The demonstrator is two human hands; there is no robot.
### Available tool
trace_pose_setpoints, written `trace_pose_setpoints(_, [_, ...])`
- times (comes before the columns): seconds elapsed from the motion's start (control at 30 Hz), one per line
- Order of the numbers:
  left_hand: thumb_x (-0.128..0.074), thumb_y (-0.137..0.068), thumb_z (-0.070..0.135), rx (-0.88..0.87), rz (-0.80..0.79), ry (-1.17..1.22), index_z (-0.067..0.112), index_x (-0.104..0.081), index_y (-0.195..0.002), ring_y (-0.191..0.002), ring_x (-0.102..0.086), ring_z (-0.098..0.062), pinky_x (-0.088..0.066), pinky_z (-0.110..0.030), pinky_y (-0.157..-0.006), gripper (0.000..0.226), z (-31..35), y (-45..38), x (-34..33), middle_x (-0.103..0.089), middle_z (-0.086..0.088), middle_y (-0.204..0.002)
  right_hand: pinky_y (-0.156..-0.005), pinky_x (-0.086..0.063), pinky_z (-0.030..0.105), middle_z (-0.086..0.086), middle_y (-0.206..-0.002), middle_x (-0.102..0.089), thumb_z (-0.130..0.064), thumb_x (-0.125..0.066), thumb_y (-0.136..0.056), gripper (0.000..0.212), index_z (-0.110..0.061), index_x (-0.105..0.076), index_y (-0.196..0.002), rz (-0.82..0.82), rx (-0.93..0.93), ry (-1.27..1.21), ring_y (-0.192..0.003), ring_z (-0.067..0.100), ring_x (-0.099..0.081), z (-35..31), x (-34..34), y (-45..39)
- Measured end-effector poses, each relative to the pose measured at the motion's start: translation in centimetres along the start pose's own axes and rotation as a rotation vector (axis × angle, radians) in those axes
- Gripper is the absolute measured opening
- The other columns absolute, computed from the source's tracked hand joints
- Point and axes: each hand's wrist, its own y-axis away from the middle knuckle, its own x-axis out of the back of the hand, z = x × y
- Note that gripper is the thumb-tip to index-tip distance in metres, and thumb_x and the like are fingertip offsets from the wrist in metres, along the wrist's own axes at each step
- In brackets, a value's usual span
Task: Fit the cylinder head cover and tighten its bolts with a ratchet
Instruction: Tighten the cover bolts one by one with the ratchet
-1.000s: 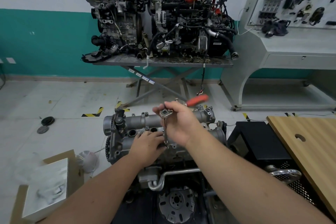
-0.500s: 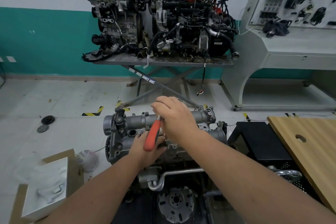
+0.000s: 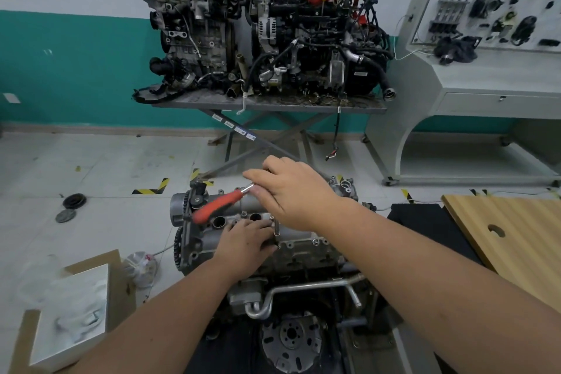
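The grey cylinder head cover (image 3: 303,238) sits on top of the engine in front of me. My right hand (image 3: 291,191) grips the head of a ratchet whose red handle (image 3: 217,205) points left over the cover. A thin extension bar (image 3: 276,229) runs down from under that hand to a bolt near the cover's front edge. My left hand (image 3: 243,244) rests on the cover, its fingertips pinching the extension bar low down. The bolt itself is hidden by my fingers.
A wooden board (image 3: 513,240) lies at the right over a black stand (image 3: 425,222). At the lower left, a cardboard box (image 3: 118,282) holds a white carton (image 3: 69,316). Two engines stand on a lift table (image 3: 267,103) behind. A grey display bench (image 3: 473,76) is at the back right.
The ratchet handle has swung round from pointing back right, through pointing toward me, to pointing left. My right hand turned with it; my left hand stayed on the cover by the extension.
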Motion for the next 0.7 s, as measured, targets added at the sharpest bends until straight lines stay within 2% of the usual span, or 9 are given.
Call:
trace_pose_setpoints(0.1, [-0.049,-0.097,0.054,0.014,-0.043,-0.007,0.036,-0.061,-0.119,-0.128,-0.045,-0.019,-0.036,-0.046,-0.106,0.031,0.0,-0.2,0.0,-0.049,0.022,-0.142,-0.07,-0.036,0.034,-0.004,-0.092,-0.053,-0.041,-0.03,-0.105,0.035,-0.023,-0.06,-0.113,0.026,-0.22,0.009,-0.087,0.024,-0.057,-1.2,0.1,-1.1])
trace_pose_setpoints(0.17, [-0.048,-0.097,0.054,0.025,-0.059,0.001,0.04,-0.06,-0.122,-0.132,-0.042,-0.019,-0.035,-0.047,-0.108,0.031,-0.1,-0.2,-0.1,-0.043,0.024,-0.147,-0.06,-0.04,0.032,-0.003,-0.079,-0.059,-0.036,-0.035,-0.104,0.03,-0.02,-0.058,-0.092,0.008,-0.442,-0.196,-0.075,0.024,-0.061,-1.7,0.5,-1.7])
trace_pose_setpoints(0.27, [-0.048,-0.096,0.055,0.028,-0.069,0.004,0.042,-0.058,-0.126,-0.134,-0.041,-0.018,-0.033,-0.047,-0.11,0.034,-0.2,-0.2,-0.2,-0.041,0.025,-0.15,-0.057,-0.055,0.031,0.004,-0.071,-0.069,-0.02,-0.047,-0.101,0.02,-0.008,-0.061,-0.093,0.0,-0.797,-1.039,-0.066,0.021,-0.07,-1.2,1.1,-1.9])
trace_pose_setpoints(0.33, [-0.048,-0.096,0.056,0.038,-0.072,0.005,0.041,-0.059,-0.126,-0.133,-0.041,-0.018,-0.032,-0.046,-0.111,0.036,-0.2,-0.2,-0.1,-0.042,0.024,-0.149,-0.052,-0.053,0.024,0.002,-0.067,-0.068,-0.011,-0.051,-0.099,0.012,-0.006,-0.059,-0.092,0.05,-0.916,-1.678,-0.067,0.019,-0.069,-1.5,1.0,-1.5])
trace_pose_setpoints(0.37, [-0.048,-0.095,0.056,0.04,-0.069,0.01,0.04,-0.06,-0.125,-0.133,-0.041,-0.019,-0.032,-0.046,-0.111,0.036,-0.2,-0.3,-0.2,-0.043,0.024,-0.149,-0.053,-0.053,0.024,0.001,-0.067,-0.067,-0.008,-0.053,-0.098,0.012,-0.008,-0.058,-0.088,0.131,-0.944,-1.898,-0.071,0.019,-0.069,-1.7,0.6,-1.3])
trace_pose_setpoints(0.43, [-0.048,-0.094,0.057,0.045,-0.071,0.016,0.04,-0.061,-0.122,-0.13,-0.042,-0.019,-0.032,-0.047,-0.11,0.035,0.0,-0.3,0.0,-0.045,0.024,-0.145,-0.064,-0.05,0.024,0.0,-0.07,-0.068,-0.006,-0.056,-0.097,0.018,-0.013,-0.057,-0.08,0.342,-0.961,-2.09,-0.081,0.017,-0.067,-2.1,-0.8,-1.1])
trace_pose_setpoints(0.53, [-0.048,-0.095,0.055,0.049,-0.088,0.027,0.041,-0.06,-0.126,-0.129,-0.043,-0.021,-0.033,-0.05,-0.11,0.037,0.1,-0.4,0.2,-0.049,0.023,-0.141,-0.069,-0.049,0.024,-0.009,-0.078,-0.07,-0.021,-0.063,-0.096,0.024,-0.024,-0.06,-0.073,0.47,-0.811,-1.88,-0.081,0.007,-0.065,-2.7,-2.6,-0.6])
trace_pose_setpoints(0.63, [-0.053,-0.095,0.05,0.04,-0.038,0.048,0.033,-0.062,-0.125,-0.127,-0.048,-0.025,-0.037,-0.052,-0.107,0.036,0.2,-0.2,0.2,-0.057,0.012,-0.136,-0.088,-0.048,0.02,-0.026,-0.109,-0.064,-0.034,-0.062,-0.096,0.015,-0.035,-0.074,-0.105,0.509,-0.499,-1.049,-0.105,0.002,-0.06,-3.2,-4.1,0.4])
trace_pose_setpoints(0.7, [-0.055,-0.094,0.046,0.044,0.004,0.08,0.024,-0.056,-0.133,-0.13,-0.048,-0.027,-0.037,-0.053,-0.108,0.045,0.3,-0.2,0.3,-0.058,0.003,-0.137,-0.098,-0.046,0.033,-0.005,-0.132,-0.061,-0.015,-0.066,-0.093,0.023,-0.019,-0.074,-0.114,0.603,-0.235,-0.48,-0.121,0.022,-0.055,-2.7,-5.0,0.5])
